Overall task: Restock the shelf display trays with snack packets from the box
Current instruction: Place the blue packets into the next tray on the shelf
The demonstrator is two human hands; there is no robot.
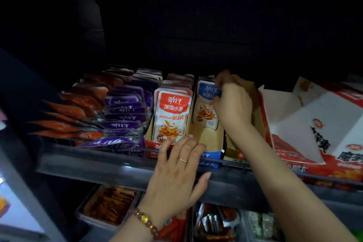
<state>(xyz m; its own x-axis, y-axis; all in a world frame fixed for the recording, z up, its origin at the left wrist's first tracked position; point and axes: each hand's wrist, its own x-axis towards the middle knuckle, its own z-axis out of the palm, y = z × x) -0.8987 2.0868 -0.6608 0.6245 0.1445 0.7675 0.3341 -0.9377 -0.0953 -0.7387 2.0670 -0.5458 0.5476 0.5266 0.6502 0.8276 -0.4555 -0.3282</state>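
Three cardboard display trays stand side by side at the front of the shelf (pixel 121 165), and they are unevenly filled. The red tray (pixel 150 143) looks nearly full, with red packets (pixel 171 116) stood upright from front to back. The blue tray (pixel 213 156) holds blue packets (pixel 206 108) only toward its rear; its front half shows bare cardboard, so I judge this one half done. The third tray (pixel 231 153), just right of it, looks empty as far as can be seen.

The right hand (pixel 233 102) is pinching the top edge of the frontmost blue packet, inside the blue tray. The left hand (pixel 176 171) holds nothing, fingers spread on the red tray's front edge and the shelf rail. Further right sits an open white-and-red box (pixel 306 124); its contents are not visible. Purple packets (pixel 121 112) lie stacked at left.
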